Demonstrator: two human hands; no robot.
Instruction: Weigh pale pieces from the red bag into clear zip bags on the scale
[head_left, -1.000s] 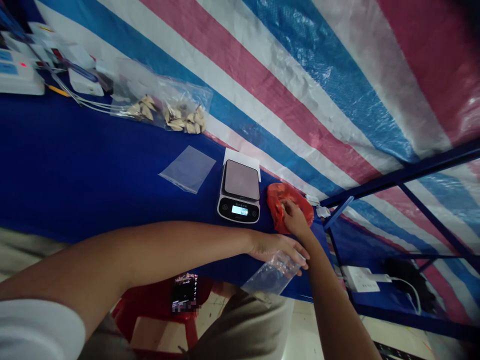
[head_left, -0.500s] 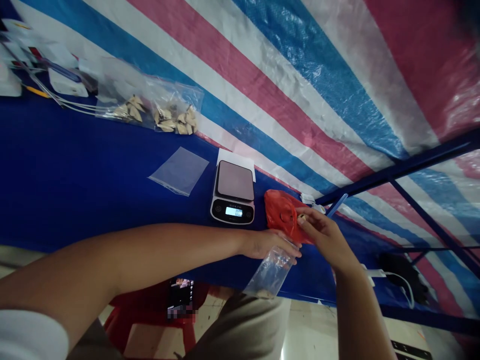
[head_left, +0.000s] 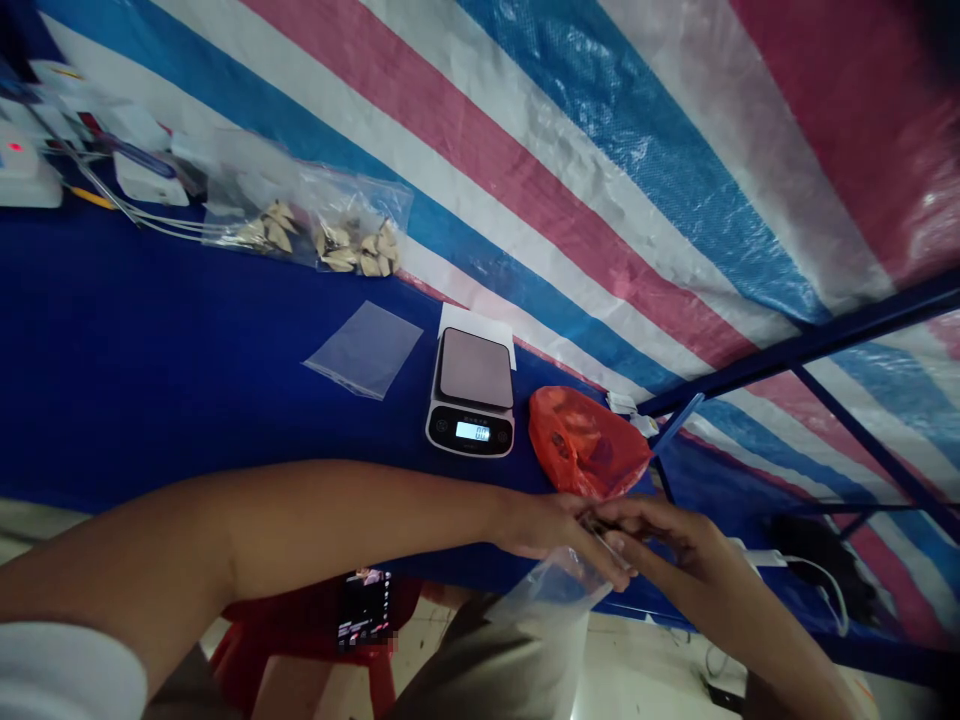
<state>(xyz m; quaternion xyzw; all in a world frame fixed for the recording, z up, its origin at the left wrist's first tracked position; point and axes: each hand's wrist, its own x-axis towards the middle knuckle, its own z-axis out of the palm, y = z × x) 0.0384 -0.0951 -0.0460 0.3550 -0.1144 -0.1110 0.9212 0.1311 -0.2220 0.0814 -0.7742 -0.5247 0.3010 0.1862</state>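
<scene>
My left hand is closed on a clear plastic bag, which hangs down below the fingers over my leg. My right hand meets it at the bag's mouth, thumb and fingers pinched around a small brownish dried piece. Fingers hide most of that piece. Just beyond both hands, an open red plastic bag rests on the table, its contents mostly hidden. To its left stands a digital kitchen scale with a bare platform and a lit display.
A flat clear zip bag lies left of the scale. Bags of pale dried slices lean at the striped sheet. Cables and white devices sit far left. A phone lies on a red stool; a blue metal frame stands right.
My right hand has moved from the red bag's opening down to the clear bag in my left hand. The left hand has shifted slightly right and toward me.
</scene>
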